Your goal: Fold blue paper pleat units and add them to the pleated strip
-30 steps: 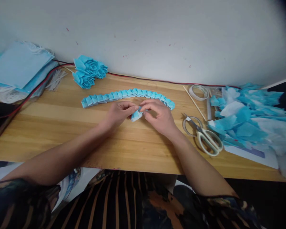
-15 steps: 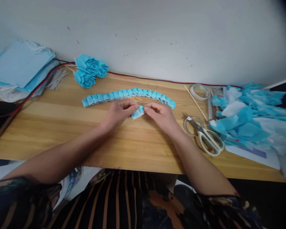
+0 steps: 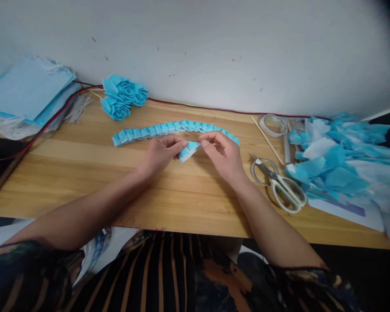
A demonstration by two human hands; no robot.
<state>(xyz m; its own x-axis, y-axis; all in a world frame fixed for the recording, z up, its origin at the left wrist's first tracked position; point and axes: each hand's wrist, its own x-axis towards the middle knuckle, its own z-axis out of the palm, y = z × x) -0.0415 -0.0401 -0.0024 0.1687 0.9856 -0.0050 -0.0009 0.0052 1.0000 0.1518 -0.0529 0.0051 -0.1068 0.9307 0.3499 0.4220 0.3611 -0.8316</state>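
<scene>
A small folded piece of blue and white mask fabric (image 3: 188,150) is pinched between my two hands above the table. My left hand (image 3: 164,151) grips its left edge with thumb and fingers. At its upper right corner, my right hand (image 3: 222,154) pinches the tip between thumb and forefinger. Just behind my hands lies a long curved row of folded blue pieces (image 3: 162,128), overlapping one another; my right hand hides part of its right end.
Blue fabric roses (image 3: 121,95) lie at the back left, near a stack of blue mask sheets (image 3: 29,89). To the right are scissors (image 3: 284,190), a tape roll (image 3: 273,125), a thin stick (image 3: 267,141) and heaped blue and white fabric (image 3: 341,164). A red-black cable (image 3: 195,105) runs along the wall.
My right hand has shifted slightly right and up, drawing the corner of the piece out into a point. The left hand stays nearly where it was.
</scene>
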